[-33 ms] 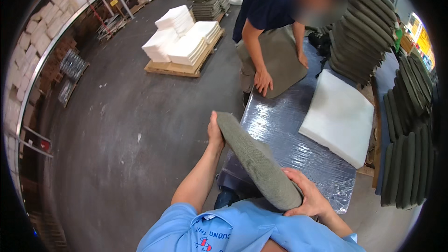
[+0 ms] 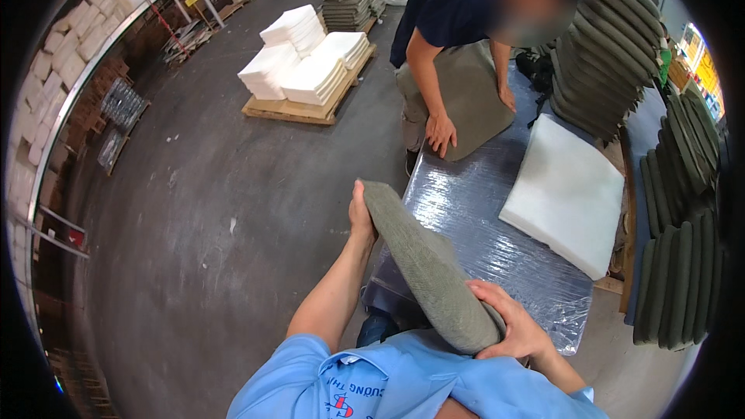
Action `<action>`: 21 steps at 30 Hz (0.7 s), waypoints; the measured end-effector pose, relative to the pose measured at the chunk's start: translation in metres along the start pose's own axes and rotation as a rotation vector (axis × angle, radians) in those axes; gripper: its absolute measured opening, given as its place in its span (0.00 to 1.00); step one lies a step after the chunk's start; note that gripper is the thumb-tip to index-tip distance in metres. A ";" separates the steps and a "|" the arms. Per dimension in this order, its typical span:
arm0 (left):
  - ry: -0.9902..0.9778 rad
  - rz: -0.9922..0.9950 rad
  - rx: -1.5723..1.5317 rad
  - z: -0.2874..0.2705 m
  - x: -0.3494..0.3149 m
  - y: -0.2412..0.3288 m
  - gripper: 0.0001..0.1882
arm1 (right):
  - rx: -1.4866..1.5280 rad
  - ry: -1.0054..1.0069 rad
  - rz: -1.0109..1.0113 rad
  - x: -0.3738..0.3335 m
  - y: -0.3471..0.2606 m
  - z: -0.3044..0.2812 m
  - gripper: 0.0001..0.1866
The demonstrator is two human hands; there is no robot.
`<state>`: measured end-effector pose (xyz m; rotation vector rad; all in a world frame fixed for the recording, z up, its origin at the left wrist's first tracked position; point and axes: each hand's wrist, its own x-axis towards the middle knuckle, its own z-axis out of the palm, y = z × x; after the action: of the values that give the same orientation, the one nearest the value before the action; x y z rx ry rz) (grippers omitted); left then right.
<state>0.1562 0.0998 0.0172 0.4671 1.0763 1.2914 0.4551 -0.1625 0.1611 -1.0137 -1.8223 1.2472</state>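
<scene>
I hold a grey-green fabric cushion (image 2: 425, 262) on edge over the near end of a table wrapped in shiny plastic film (image 2: 475, 213). My left hand (image 2: 360, 214) grips the cushion's far end. My right hand (image 2: 514, 327) clasps its near end, close to my blue shirt. A white foam slab (image 2: 570, 195) lies flat on the table's right side. At the far end a person in a dark shirt leans over the table with both hands on another grey-green cushion (image 2: 468, 99).
Tall stacks of grey-green cushions (image 2: 609, 54) line the right side, with more standing on edge (image 2: 681, 264). A wooden pallet of white foam slabs (image 2: 306, 70) sits on the concrete floor. Shelving with white blocks (image 2: 66, 54) runs along the left.
</scene>
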 end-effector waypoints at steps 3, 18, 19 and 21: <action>-0.017 -0.031 -0.013 0.005 0.001 -0.003 0.40 | 0.364 0.027 0.113 0.007 0.027 -0.011 0.54; -0.391 0.144 0.120 0.061 -0.015 -0.027 0.37 | 0.343 0.285 0.355 0.276 0.144 -0.025 0.39; -0.449 0.143 0.137 0.076 -0.017 -0.033 0.36 | 0.385 0.291 0.367 0.276 0.153 -0.040 0.43; -0.445 0.191 0.204 0.065 -0.014 -0.030 0.36 | 0.381 0.193 0.463 0.293 0.141 -0.039 0.44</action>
<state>0.2283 0.0961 0.0293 0.9816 0.8012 1.1709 0.3870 0.1451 0.0725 -1.3196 -1.1751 1.6263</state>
